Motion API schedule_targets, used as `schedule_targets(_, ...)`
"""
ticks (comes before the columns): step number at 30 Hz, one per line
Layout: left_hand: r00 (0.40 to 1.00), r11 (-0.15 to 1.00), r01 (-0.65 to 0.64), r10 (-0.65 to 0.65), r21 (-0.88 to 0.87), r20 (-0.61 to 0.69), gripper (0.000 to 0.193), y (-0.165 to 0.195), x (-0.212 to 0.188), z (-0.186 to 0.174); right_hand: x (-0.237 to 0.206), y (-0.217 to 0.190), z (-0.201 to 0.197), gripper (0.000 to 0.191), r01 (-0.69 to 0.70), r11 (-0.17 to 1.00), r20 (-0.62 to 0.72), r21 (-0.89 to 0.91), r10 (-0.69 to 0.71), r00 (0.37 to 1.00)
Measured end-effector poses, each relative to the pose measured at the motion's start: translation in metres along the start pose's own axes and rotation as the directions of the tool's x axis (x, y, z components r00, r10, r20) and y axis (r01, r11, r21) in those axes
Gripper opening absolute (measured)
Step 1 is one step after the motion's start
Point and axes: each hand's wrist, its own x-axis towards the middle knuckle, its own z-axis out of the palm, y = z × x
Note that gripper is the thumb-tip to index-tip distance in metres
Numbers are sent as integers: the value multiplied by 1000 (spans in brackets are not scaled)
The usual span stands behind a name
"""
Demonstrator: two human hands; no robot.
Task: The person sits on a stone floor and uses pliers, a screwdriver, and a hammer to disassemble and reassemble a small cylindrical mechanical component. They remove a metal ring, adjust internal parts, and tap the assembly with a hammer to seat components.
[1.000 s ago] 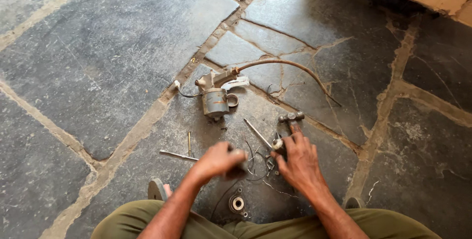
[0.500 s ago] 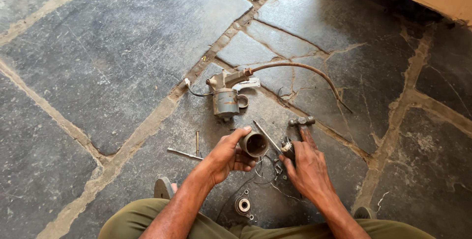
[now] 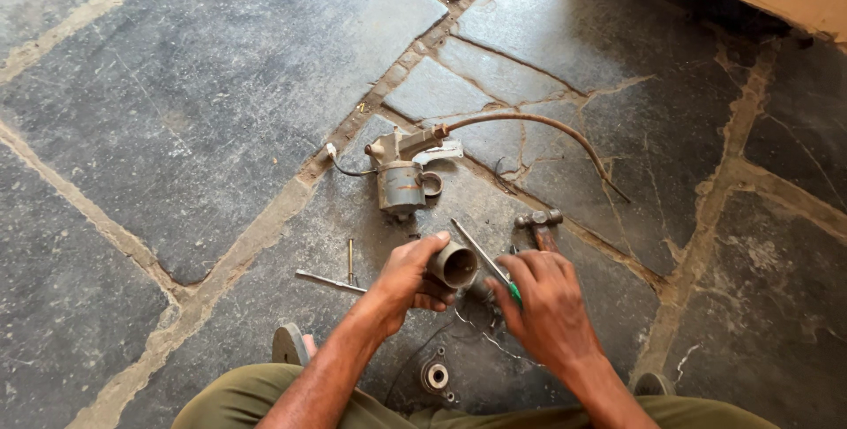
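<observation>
Left hand (image 3: 401,281) clenched on metal tube (image 3: 453,264): rigid, light, likely greasy, hold round its body. Right hand (image 3: 547,305) grasping screwdriver (image 3: 484,259).

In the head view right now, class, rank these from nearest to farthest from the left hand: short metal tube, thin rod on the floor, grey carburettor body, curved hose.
1. short metal tube, held in left hand
2. thin rod, just left
3. grey carburettor body, ahead
4. curved hose, farther ahead, right

Makeshift repair spot on a stone-slab floor (image 3: 176,85) (cracked, sandy joints), metal engine parts (image 3: 401,173), hammer (image 3: 540,222) scattered about
</observation>
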Motion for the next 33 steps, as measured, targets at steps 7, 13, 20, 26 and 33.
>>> schedule_targets(7,996,997,71,-70,24,-48,51,-7,1,10,1,-30,-7,49,-83,985,326,149,31,945)
schedule_targets(13,992,995,81,-75,55,-103,50,-15,5,15,2,-31,-1,29,-304,925,472,227,169,866)
schedule_targets(20,990,998,32,-23,58,-137,51,-21,5,16,9,-28,-5,21,-435,776,514,457,168,841)
schedule_targets(26,974,997,17,1,80,-226,41,-13,9,5,18,-24,-18,23,-339,869,465,360,148,873)
schedule_targets(33,990,996,-36,24,-84,-141,47,-4,7,-3,9,-8,-9,24,-437,898,568,52,333,753)
